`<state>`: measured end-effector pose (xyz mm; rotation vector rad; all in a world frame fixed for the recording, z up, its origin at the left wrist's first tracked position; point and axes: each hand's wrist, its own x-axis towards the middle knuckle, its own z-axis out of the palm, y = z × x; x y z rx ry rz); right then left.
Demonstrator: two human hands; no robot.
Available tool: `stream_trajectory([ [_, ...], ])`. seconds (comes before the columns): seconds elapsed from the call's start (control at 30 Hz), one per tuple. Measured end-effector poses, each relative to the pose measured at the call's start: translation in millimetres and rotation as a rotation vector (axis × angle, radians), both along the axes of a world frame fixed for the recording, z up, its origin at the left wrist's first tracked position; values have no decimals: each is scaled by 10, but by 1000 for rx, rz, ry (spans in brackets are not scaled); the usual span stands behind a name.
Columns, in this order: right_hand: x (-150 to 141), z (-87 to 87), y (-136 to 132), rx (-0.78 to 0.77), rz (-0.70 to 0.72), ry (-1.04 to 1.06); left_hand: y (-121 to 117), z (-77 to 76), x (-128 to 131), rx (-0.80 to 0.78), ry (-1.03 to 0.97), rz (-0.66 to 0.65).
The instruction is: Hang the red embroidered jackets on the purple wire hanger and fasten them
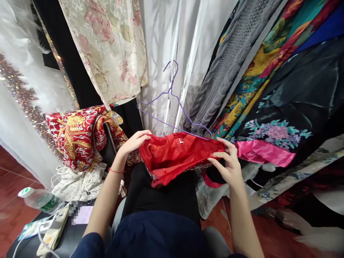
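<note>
A red garment (177, 152) with a shiny lining and a white "L" size tag is held up in front of me, its opening facing up. My left hand (136, 141) pinches its left upper corner. At the other end, my right hand (227, 161) grips the right edge, with the thumb and fingers spread along the cloth. Right behind the garment is a thin purple wire hanger (172, 93), its hook upward and its lower bar close to the cloth's top edge. Whether the hanger is attached to the garment I cannot tell.
A red and gold embroidered garment (77, 136) lies left, above white dotted cloth (80, 182). A plastic bottle (40, 200) and a power strip (55, 229) rest at lower left. Floral cream cloth (107, 50), a grey knit (225, 61) and a black flowered garment (301, 93) hang around me.
</note>
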<state>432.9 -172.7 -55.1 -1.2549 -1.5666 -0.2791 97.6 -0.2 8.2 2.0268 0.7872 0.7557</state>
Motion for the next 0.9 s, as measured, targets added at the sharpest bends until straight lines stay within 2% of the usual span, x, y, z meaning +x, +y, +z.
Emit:
stream_trajectory([
  [0.07,37,18,-26,-19,31,-12,-180,80,-70,-75,201,-154],
  [0.13,31,35,-26,1,26,-33,-384,171,-104,-115,378,-227],
  [0.2,-25,55,-29,45,-7,-83,-615,256,-65,-93,472,-191],
  [0.3,-179,100,-64,114,-85,-171,-969,313,137,54,517,-52],
  [0.43,-390,169,-137,138,-118,-255,-1264,176,511,217,613,-57],
  [0.5,-455,197,-171,140,-111,-280,-1254,46,658,240,743,7],
  [0.6,-501,233,-221,100,-37,-254,-1060,-138,746,143,901,137],
  [0.7,-495,262,-263,-51,81,-221,-844,-243,681,171,889,127],
  [0.8,-442,281,-286,-160,81,-203,-781,-228,567,353,833,45],
  [0.9,-357,281,-305,-195,-37,-138,-844,-88,505,505,803,59],
])
